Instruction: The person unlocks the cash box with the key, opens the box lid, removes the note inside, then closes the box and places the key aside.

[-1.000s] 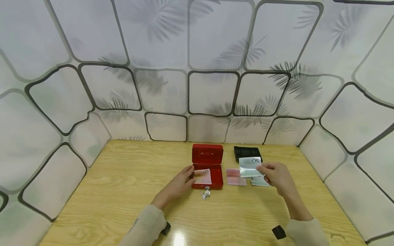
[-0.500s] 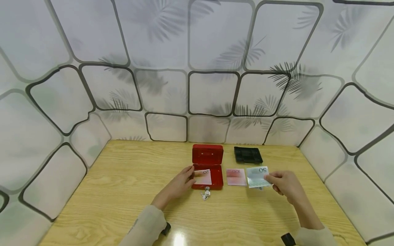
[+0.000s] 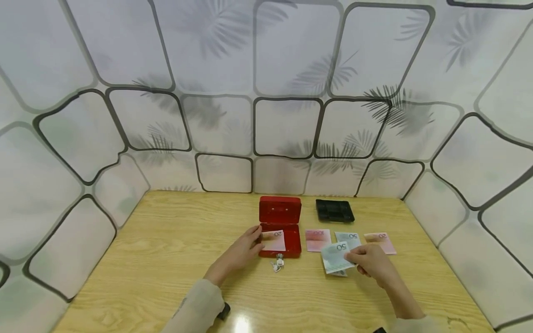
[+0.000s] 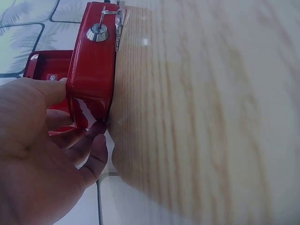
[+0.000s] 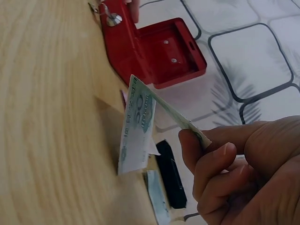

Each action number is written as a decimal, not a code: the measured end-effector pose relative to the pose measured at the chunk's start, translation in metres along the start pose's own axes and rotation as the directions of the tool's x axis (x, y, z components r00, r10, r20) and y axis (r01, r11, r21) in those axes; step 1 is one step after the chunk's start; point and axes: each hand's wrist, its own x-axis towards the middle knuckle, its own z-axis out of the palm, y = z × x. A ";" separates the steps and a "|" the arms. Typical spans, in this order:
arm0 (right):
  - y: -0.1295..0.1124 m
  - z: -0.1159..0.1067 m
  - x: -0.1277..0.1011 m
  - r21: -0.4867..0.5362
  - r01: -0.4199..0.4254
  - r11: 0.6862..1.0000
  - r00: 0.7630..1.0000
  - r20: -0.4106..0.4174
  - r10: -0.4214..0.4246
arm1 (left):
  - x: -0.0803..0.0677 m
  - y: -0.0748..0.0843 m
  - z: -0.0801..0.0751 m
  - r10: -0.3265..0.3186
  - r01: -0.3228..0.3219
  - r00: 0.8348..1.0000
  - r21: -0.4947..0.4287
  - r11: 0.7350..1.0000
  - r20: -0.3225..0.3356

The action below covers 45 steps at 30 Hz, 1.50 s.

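An open red cash box (image 3: 291, 243) stands mid-table with its lid (image 3: 280, 210) up and a banknote (image 3: 275, 240) lying inside. My left hand (image 3: 259, 236) grips the box's left front corner, thumb on the rim (image 4: 91, 75). Keys (image 3: 276, 264) hang from the lock (image 4: 98, 32) on the front. My right hand (image 3: 354, 256) pinches a green 50 banknote (image 3: 334, 256) by its edge, tilted just above the table to the right of the box; the right wrist view shows that green 50 banknote (image 5: 138, 129) raised on edge.
Flat on the wooden table (image 3: 166, 240) lie a pink 100 note (image 3: 318, 239), a green 50 note (image 3: 349, 238) and another pink note (image 3: 380, 241). A black tray (image 3: 334, 210) sits behind them. Patterned walls close in the table's back and sides.
My right hand has carried the green note down from in front of the black tray, then nearer and leftward. The pink note at the right came into view. The left hand stayed put.
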 end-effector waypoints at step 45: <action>0.015 0.055 0.002 -0.272 -0.107 0.956 0.988 -0.136 0.072 | -0.001 0.001 0.000 -0.010 0.010 1.000 -0.006 1.000 -0.005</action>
